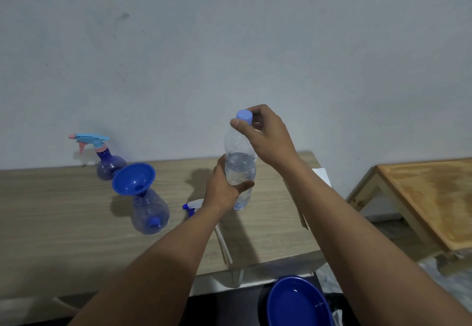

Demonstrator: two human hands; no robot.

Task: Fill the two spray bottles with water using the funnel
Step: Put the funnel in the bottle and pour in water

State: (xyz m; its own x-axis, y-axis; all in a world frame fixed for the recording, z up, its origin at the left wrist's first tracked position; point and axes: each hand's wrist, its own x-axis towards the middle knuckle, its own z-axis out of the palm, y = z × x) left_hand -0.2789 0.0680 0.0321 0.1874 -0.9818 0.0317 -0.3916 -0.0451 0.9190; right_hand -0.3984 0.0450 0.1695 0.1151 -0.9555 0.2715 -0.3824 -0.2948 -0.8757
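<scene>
My left hand [224, 187] grips the lower body of a clear water bottle [240, 164], held upright above the table and about half full. My right hand [265, 134] pinches its pale blue cap [244, 116] from above. To the left, a blue funnel [134, 178] sits tilted in the neck of an open clear-blue spray bottle [150, 213]. Behind that one, near the wall, stands a second spray bottle [109, 164] with its light blue and pink trigger head on. A loose white and blue trigger head [192, 206] lies on the table, partly hidden by my left wrist.
The wooden table [63, 223] runs along a grey wall. A blue bowl [298, 302] sits low in front of the table's edge. A second wooden table [431, 198] stands to the right. Something white [321, 176] lies at the table's right end behind my right forearm.
</scene>
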